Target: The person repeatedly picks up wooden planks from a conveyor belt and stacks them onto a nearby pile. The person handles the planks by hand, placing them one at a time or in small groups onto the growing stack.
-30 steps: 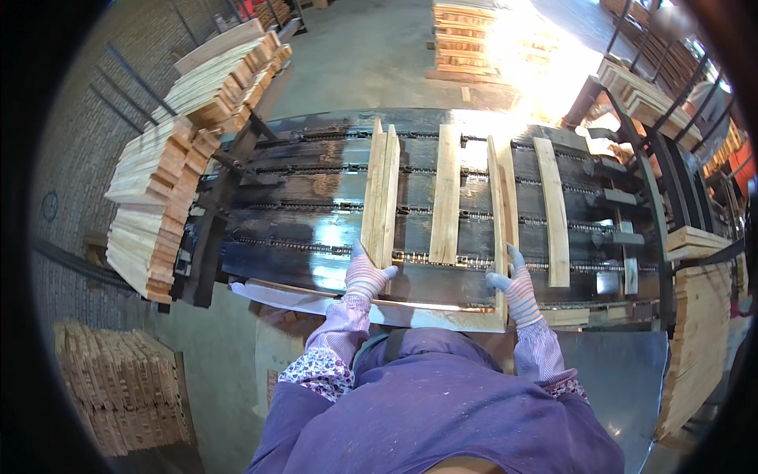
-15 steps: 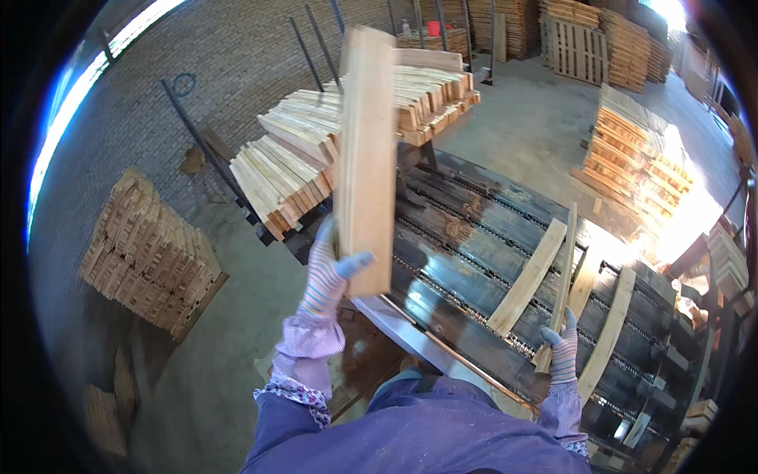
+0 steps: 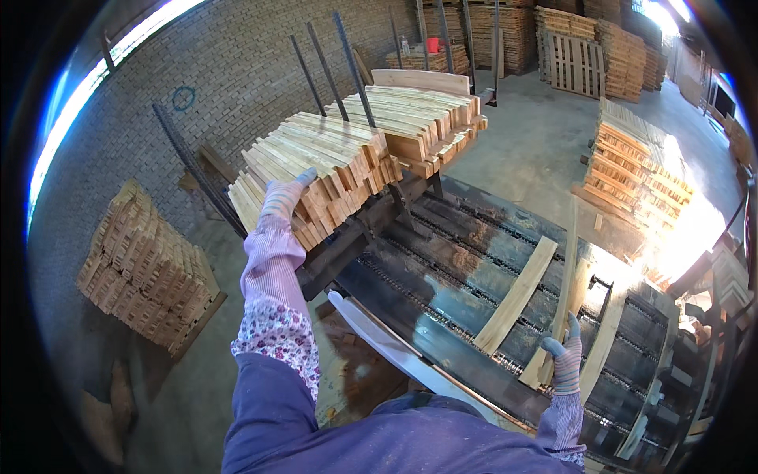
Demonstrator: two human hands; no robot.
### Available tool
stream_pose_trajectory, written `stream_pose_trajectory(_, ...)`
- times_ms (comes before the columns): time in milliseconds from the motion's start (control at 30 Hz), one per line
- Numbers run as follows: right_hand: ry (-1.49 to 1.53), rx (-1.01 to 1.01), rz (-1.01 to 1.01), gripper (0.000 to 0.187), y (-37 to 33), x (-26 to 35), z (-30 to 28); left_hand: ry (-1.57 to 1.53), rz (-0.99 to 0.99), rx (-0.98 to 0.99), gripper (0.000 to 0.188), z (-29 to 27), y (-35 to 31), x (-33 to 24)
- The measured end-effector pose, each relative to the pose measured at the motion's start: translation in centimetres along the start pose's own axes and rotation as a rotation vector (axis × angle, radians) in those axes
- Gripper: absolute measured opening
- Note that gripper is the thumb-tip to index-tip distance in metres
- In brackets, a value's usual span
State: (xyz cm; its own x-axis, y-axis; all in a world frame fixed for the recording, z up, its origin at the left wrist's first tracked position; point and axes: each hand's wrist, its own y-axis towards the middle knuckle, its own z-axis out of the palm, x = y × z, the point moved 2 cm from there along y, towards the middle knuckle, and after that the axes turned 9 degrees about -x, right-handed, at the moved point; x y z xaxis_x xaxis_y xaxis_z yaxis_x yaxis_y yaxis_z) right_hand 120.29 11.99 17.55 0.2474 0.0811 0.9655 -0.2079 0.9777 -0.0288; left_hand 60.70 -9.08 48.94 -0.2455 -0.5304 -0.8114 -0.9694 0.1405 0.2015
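Touching, with left hand (image 3: 286, 197), the board stack (image 3: 320, 154) left of the desk (image 3: 466, 272), grip impossible to tell; grasping, with right hand (image 3: 563, 352), the near end of a narrow board (image 3: 568, 268) on the desk.

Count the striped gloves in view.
2: one on the left hand, at the near stack; one on the right hand, at a board.

A dark table (image 3: 438, 324), crossed by rows of chain (image 3: 447, 316), bears pale loose boards (image 3: 517, 297) – two lying close together, the others apart – and a brown patch (image 3: 466, 265) that looks like sawdust, though glare hides the far corner. Beside it a dark rack (image 3: 332, 265) carries stacked boards (image 3: 316, 154); the grey floor (image 3: 525, 130) bears more piles (image 3: 643, 158).
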Motion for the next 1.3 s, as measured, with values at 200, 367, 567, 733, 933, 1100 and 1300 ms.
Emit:
stream_pose_trajectory(200,-0.066,0.072,-0.030,0.081,7.5,2.8,10.3,-0.416,0.089,0.058,0.096,-0.9,2.2,4.1)
stream_pose_trajectory(367,-0.286,0.260,-0.402,0.071,17.2,10.7,21.2,-0.396,0.782,-0.371,0.042,5.4,-9.8,4.9)
stream_pose_trajectory(567,-0.544,0.038,-0.878,0.058,32.4,19.3,41.6,-0.234,0.758,0.799,0.055,26.4,-20.7,15.5)
stream_pose_trajectory(733,-1.035,-0.016,-1.067,0.054,40.1,23.4,56.6,0.299,0.818,0.973,0.085,35.6,-22.4,18.6)
stream_pose_trajectory(933,-1.654,-0.187,-1.002,0.050,52.0,21.1,63.1,0.379,0.871,0.973,0.085,37.3,-22.3,18.8)
stream_pose_trajectory(1100,-1.681,0.046,-0.847,0.050,50.8,17.7,62.1,0.318,0.655,0.866,0.083,37.9,-20.8,20.5)
stream_pose_trajectory(1300,-1.539,-0.246,-0.960,0.067,50.2,20.7,56.6,-0.412,0.100,0.835,0.080,36.8,-16.8,18.2)
